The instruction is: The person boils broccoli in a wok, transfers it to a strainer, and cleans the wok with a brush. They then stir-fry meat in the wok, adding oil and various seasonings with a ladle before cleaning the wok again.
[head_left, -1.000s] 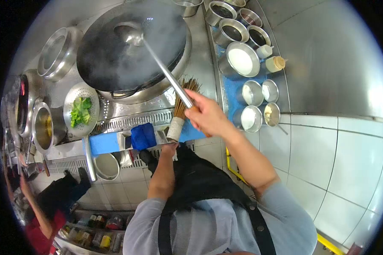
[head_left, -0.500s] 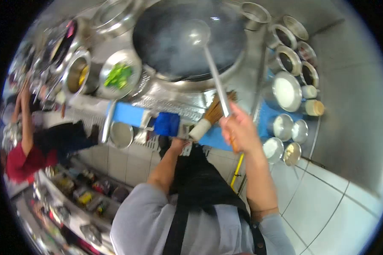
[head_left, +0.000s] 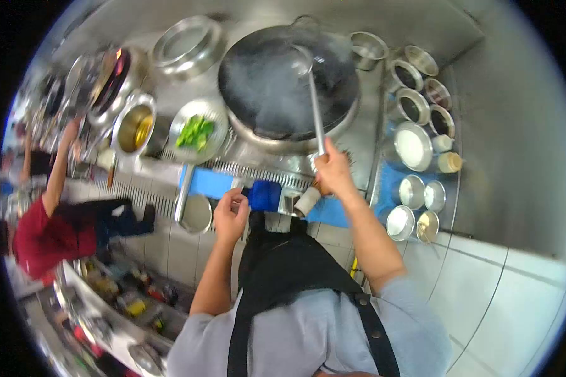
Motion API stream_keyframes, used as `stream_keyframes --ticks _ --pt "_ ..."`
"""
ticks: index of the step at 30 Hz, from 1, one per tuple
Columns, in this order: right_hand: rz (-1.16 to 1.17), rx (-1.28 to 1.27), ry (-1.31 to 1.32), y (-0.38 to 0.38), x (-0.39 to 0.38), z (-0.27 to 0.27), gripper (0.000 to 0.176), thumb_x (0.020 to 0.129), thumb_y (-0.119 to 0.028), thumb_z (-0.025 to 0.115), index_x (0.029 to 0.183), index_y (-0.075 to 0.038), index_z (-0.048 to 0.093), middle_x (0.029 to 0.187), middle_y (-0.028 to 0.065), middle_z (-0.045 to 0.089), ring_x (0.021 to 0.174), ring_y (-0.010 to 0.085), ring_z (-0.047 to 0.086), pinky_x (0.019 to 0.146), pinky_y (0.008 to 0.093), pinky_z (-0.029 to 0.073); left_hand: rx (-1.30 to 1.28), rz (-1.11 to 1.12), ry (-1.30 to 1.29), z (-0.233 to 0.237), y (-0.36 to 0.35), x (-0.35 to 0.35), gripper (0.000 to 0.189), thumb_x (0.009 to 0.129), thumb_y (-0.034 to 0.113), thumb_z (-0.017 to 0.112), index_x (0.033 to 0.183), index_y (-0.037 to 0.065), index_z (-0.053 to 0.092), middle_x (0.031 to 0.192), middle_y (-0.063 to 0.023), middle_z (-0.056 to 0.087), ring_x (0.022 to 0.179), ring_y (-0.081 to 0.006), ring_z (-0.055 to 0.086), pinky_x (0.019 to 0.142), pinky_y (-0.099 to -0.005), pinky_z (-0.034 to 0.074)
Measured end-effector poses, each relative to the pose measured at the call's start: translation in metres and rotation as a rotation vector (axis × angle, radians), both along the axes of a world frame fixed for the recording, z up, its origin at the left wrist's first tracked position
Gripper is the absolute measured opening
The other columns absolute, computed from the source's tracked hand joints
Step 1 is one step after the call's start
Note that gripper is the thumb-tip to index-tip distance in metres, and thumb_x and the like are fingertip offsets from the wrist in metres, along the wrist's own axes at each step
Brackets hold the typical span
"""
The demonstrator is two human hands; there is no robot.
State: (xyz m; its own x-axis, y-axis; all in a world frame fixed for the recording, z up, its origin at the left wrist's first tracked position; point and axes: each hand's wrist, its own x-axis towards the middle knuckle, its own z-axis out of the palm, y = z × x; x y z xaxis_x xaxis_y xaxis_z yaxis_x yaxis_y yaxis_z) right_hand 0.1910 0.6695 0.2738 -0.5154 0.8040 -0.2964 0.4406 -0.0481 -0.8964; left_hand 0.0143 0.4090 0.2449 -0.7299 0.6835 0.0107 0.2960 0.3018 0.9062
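A long-handled metal ladle (head_left: 316,110) is in my right hand (head_left: 334,171), which wraps round the lower end of its handle. Its bowl rests inside the large dark wok (head_left: 258,116), where smoke or steam hides much of the inside. My left hand (head_left: 231,215) hovers over the counter's front edge with its fingers loosely bent and nothing visible in them. A folded blue cloth (head_left: 265,196) lies just right of it. Below my right hand is a bamboo brush with a pale wrapped handle (head_left: 307,201), partly hidden.
Green vegetables (head_left: 195,132) sit in a metal strainer (head_left: 217,113) left of the wok. Beside it stands a metal pot (head_left: 126,122) with yellow liquid. Several seasoning bowls (head_left: 412,146) line the right side. A co-worker in a red shirt (head_left: 56,229) stands at the left.
My left hand has risen from near my waist to the counter edge, left of the blue cloth. My right hand still holds the ladle, now more upright. The view has shifted.
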Motion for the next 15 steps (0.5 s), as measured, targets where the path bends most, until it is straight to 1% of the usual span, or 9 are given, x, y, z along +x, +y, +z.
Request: stream_keyframes --ticks 1,2,3,4,7,10,11,13,15 --pt "-0.071 -0.199 0.037 -0.014 -0.003 0.036 0.07 0.093 -0.004 0.062 0.16 -0.005 0.039 0.072 0.0031 0.06 0.054 0.0132 0.057 0.051 0.0318 0.047 0.022 -0.052 -0.002 0.013 0.017 -0.014 0.027 0.091 0.007 0.072 0.116 0.0 0.067 0.096 -0.0095 0.073 0.087 -0.0198 0.07 0.082 -0.0336 0.055" --pt "-0.004 -0.212 0.118 -0.017 0.004 0.051 0.071 0.092 -0.002 0.063 0.159 -0.003 0.039 0.072 0.0023 0.059 0.055 0.0121 0.056 0.052 0.0311 0.047 0.059 -0.111 0.207 0.025 0.029 -0.025 0.029 0.089 0.007 0.073 0.116 0.001 0.067 0.102 -0.0123 0.072 0.095 -0.0252 0.069 0.087 -0.0369 0.054" --pt "-0.061 -0.199 0.113 -0.022 0.016 0.052 0.071 0.092 -0.002 0.063 0.159 -0.003 0.039 0.072 0.0023 0.059 0.055 0.0121 0.056 0.052 0.0311 0.047 0.11 -0.164 0.417 0.036 0.041 -0.033 0.03 0.087 0.008 0.074 0.116 0.001 0.068 0.108 -0.0151 0.071 0.103 -0.0306 0.068 0.092 -0.0401 0.053" --pt "-0.037 -0.146 0.115 -0.021 0.026 0.049 0.07 0.093 -0.002 0.063 0.159 -0.003 0.04 0.072 0.0019 0.059 0.055 0.0116 0.056 0.052 0.0307 0.046 0.156 -0.206 0.445 0.045 0.057 -0.038 0.033 0.084 0.01 0.076 0.116 0.002 0.068 0.117 -0.0178 0.068 0.114 -0.0377 0.063 0.1 -0.0457 0.05" --pt "-0.057 -0.091 0.221 -0.023 0.041 0.037 0.071 0.094 -0.004 0.066 0.159 -0.003 0.038 0.072 0.0008 0.058 0.055 0.0101 0.054 0.049 0.0288 0.044 0.204 -0.325 0.552 0.064 0.098 -0.049 0.032 0.085 0.01 0.077 0.115 0.004 0.068 0.121 -0.0156 0.068 0.114 -0.0366 0.063 0.1 -0.0459 0.051" --pt "-0.37 -0.133 0.387 -0.011 0.05 0.056 0.076 0.096 -0.008 0.069 0.162 -0.005 0.032 0.071 0.001 0.059 0.053 0.0108 0.055 0.047 0.0274 0.044 0.219 -0.421 0.6 0.069 0.127 -0.053 0.031 0.085 0.012 0.077 0.114 0.006 0.07 0.123 -0.0147 0.068 0.115 -0.0372 0.063 0.101 -0.0461 0.049" --pt "-0.381 -0.129 0.39 0.004 0.056 0.061 0.076 0.096 -0.008 0.069 0.162 -0.005 0.032 0.071 0.001 0.059 0.053 0.0108 0.055 0.047 0.0274 0.044 0.189 -0.473 0.631 0.07 0.133 -0.053 0.03 0.085 0.014 0.078 0.114 0.006 0.071 0.123 -0.0157 0.069 0.116 -0.0376 0.063 0.102 -0.0461 0.049" --pt "-0.444 0.01 0.411 0.049 0.068 0.074 0.072 0.095 -0.008 0.069 0.159 -0.003 0.037 0.072 0.0021 0.059 0.053 0.012 0.056 0.046 0.0281 0.045 0.201 -0.513 0.677 0.061 0.147 -0.054 0.029 0.086 0.018 0.077 0.113 0.008 0.072 0.12 -0.0125 0.07 0.115 -0.0345 0.064 0.098 -0.0459 0.049" --pt "-0.519 0.001 0.392 0.093 0.079 0.098 0.06 0.093 -0.007 0.069 0.148 0.0 0.046 0.072 0.0028 0.06 0.053 0.0125 0.057 0.046 0.029 0.046 0.042 -0.498 0.778 0.058 0.153 -0.05 0.026 0.087 0.02 0.076 0.111 0.01 0.072 0.111 -0.0087 0.072 0.108 -0.0312 0.065 0.091 -0.0443 0.047"
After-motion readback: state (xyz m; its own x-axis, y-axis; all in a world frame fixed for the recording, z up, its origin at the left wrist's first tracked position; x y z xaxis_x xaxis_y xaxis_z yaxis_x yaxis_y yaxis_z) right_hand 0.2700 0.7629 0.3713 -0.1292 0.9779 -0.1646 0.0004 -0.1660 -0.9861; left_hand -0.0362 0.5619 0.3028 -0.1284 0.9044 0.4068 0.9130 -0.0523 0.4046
